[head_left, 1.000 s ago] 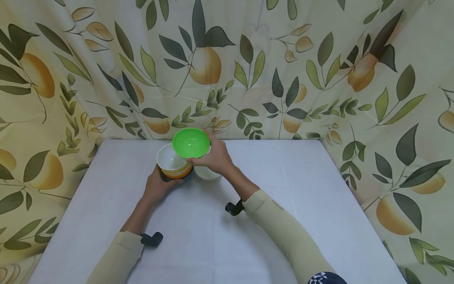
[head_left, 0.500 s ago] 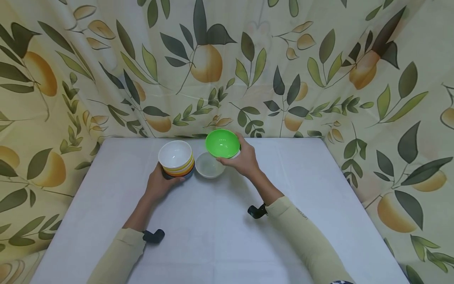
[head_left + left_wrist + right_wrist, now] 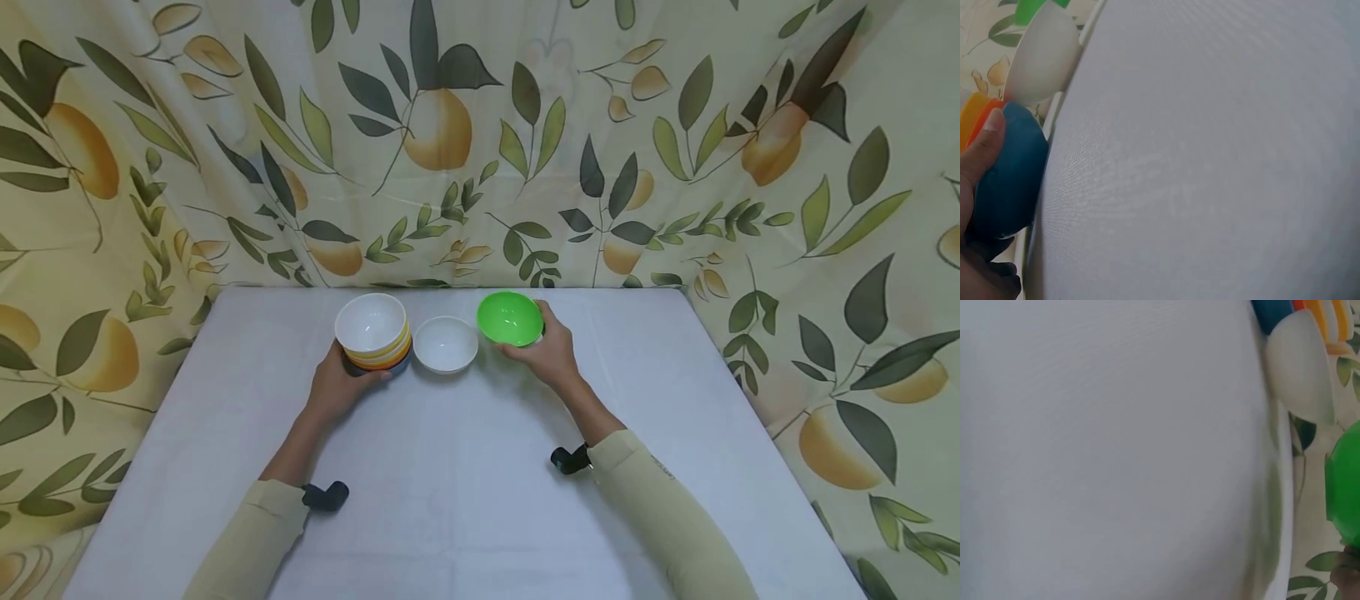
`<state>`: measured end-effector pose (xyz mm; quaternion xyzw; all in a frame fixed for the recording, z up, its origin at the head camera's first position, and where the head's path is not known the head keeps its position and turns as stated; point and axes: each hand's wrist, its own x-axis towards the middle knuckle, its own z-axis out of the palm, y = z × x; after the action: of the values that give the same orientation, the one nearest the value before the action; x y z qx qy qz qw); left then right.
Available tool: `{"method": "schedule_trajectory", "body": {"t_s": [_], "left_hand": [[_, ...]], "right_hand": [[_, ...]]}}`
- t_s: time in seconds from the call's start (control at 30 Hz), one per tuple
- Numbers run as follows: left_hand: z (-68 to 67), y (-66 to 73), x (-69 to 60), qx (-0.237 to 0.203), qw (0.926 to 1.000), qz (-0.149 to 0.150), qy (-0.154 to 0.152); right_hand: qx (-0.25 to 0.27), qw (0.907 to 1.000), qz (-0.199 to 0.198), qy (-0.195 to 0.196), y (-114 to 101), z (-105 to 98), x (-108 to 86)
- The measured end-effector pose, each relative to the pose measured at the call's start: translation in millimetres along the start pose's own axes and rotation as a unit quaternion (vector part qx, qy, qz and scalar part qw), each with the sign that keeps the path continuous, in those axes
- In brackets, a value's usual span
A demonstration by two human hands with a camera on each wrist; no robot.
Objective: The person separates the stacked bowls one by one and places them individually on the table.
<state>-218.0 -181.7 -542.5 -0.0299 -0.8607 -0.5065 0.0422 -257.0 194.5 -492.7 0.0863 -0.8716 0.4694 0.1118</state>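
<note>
Beige at the sleeve (image 3: 675,517), grips a green bowl (image 3: 510,318) in the right hand (image 3: 553,346), aloft over the table (image 3: 450,475), just right of a lone white bowl (image 3: 446,345). Clasps a bowl stack (image 3: 373,335) in the left hand (image 3: 336,387), with the lone bowl between the two

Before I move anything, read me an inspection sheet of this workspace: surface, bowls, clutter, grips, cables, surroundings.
Surface: white flat-topped table, covered, with faint fold lines.
Job's things: stack of round nested white, yellow, orange and blue bowls, white one on top; single round white bowl standing upright right beside it; round bright green bowl, held just above the table. Bowl material: cannot tell.
Clutter: nothing seen.
Grips: left grip holds the stack low down; right grip holds the green bowl by its side.
Cables: nothing seen.
Surroundings: cream cloth printed with orange fruit and green leaves, behind and at both sides.
</note>
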Motion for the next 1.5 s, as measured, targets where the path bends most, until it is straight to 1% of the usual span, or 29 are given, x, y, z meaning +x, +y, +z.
{"method": "schedule_trajectory", "body": {"t_s": [0.07, 0.27, 0.57, 0.83, 1.03, 1.2, 1.5], "left_hand": [[0.4, 0.1, 0.1, 0.001, 1.0, -0.003, -0.003], [-0.5, 2.6, 0.5, 0.008, 0.9999, -0.007, -0.004], [-0.3, 3.1, -0.5, 0.009, 0.9997, -0.017, -0.011], [0.1, 1.6, 0.6, 0.008, 0.9998, -0.013, -0.009], [0.2, 1.9, 0.1, 0.009, 0.9998, -0.013, -0.01], [0.5, 1.7, -0.4, 0.012, 0.9998, -0.014, -0.009], [-1.2, 2.4, 0.1, 0.011, 0.9997, -0.021, -0.009]], "right_hand": [[-0.004, 1.0, 0.009, -0.001, 7, -2, -3.9], [-0.023, 0.9991, 0.026, -0.026, 23, -3, -14.6], [-0.017, 0.9977, 0.04, -0.052, 37, 0, -17.9], [-0.029, 0.9974, 0.037, -0.055, 36, -2, -20.4], [-0.054, 0.9942, 0.053, -0.077, 30, -7, -19.6], [-0.08, 0.9912, 0.055, -0.091, 25, -10, -20.4], [-0.08, 0.9906, 0.06, -0.093, 23, -10, -20.7]]}}
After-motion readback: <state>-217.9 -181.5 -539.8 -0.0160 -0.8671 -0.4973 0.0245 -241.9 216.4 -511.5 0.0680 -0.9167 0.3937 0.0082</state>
